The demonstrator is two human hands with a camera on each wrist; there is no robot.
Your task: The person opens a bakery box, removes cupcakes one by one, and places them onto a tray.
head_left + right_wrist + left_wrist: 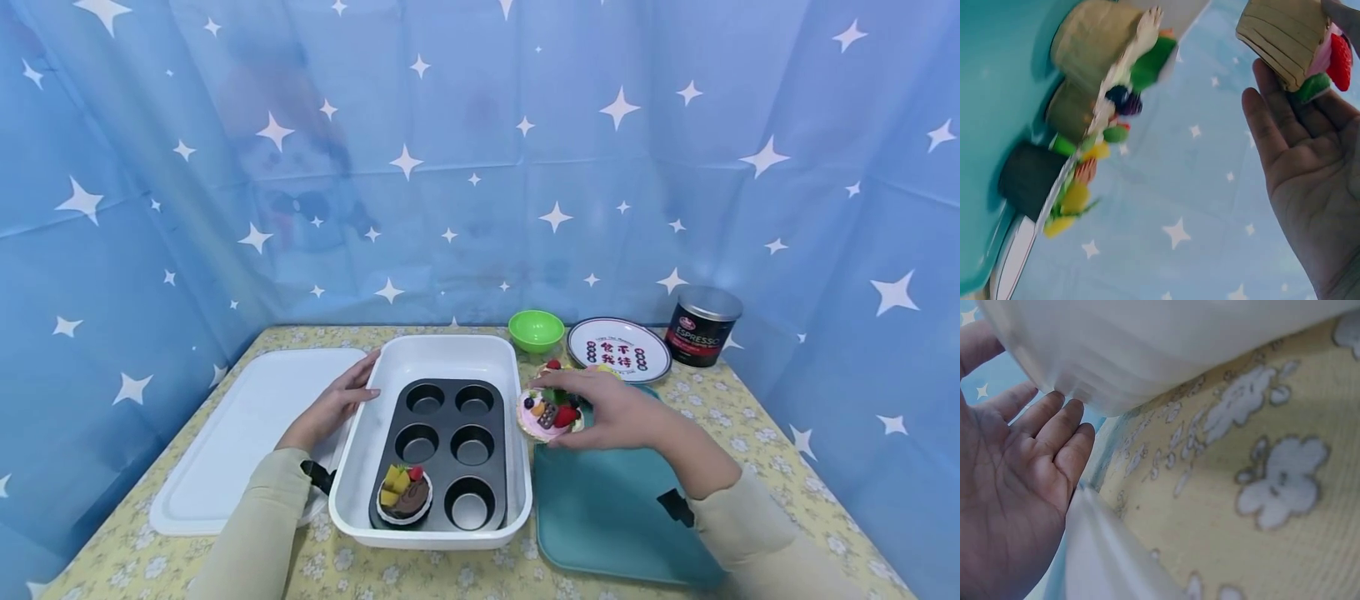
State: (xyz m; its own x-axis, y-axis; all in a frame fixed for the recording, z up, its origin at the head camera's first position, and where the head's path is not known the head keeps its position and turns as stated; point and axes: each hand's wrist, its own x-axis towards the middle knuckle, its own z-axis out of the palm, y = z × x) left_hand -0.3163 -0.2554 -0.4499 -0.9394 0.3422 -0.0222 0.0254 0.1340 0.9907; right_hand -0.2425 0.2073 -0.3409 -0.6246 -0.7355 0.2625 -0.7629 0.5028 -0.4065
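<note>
My right hand [618, 408] grips a fruit cupcake [551, 419] with pink cream, berries and a strawberry. It is raised beside the right wall of a white rectangular basin [432, 540]; in the right wrist view its pleated tan cup [1285, 44] sits between thumb and fingers. Inside the basin lies a dark muffin tin [444, 492] with six round cups. A chocolate cupcake [405, 498] with yellow fruit and a red berry fills the near left cup. My left hand [337, 400] holds the basin's left rim, thumb over the edge, fingers [1072, 415] against the outer wall.
Several more cupcakes [1094, 37] stand on a teal tray [615, 517] at the right, partly behind my right hand. A white board [225, 442] lies left of the basin. Behind are a green bowl [536, 331], a printed plate [618, 333] and an espresso can [702, 327].
</note>
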